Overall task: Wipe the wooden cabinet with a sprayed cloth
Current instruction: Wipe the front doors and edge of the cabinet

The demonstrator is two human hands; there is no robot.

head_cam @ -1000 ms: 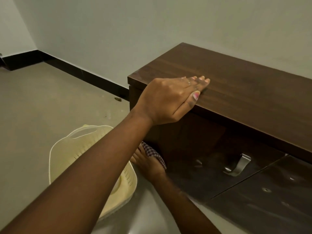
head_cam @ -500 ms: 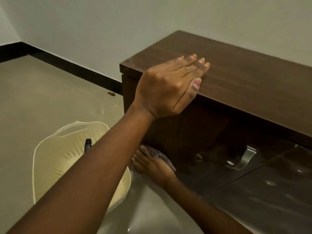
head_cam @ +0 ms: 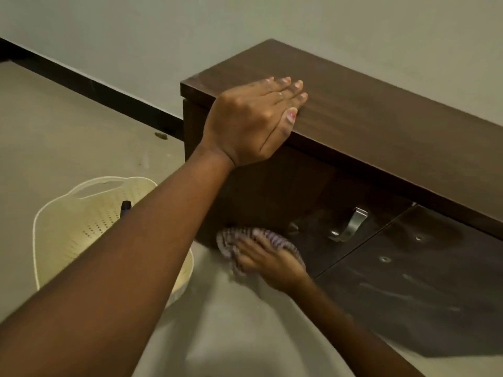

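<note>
The dark wooden cabinet (head_cam: 381, 118) stands against the wall. My left hand (head_cam: 250, 123) lies flat on the near left corner of its top, holding nothing. Lower down, my right hand (head_cam: 269, 265) presses a checked cloth (head_cam: 245, 236) against the bottom of the cabinet's front, close to the floor. The cloth is bunched under my fingers and blurred. My left forearm crosses the view and hides part of the cabinet's lower left side.
A cream perforated basket (head_cam: 100, 183) sits on the floor left of the cabinet, with a dark bottle tip (head_cam: 125, 206) poking out beside my arm. A metal handle (head_cam: 351, 224) sticks out from the glossy front panel. A second glossy panel (head_cam: 422, 281) lies to the right.
My right hand has slid the cloth to the right along the bottom of the cabinet front. My left hand has stayed on the top. The view has shifted.
</note>
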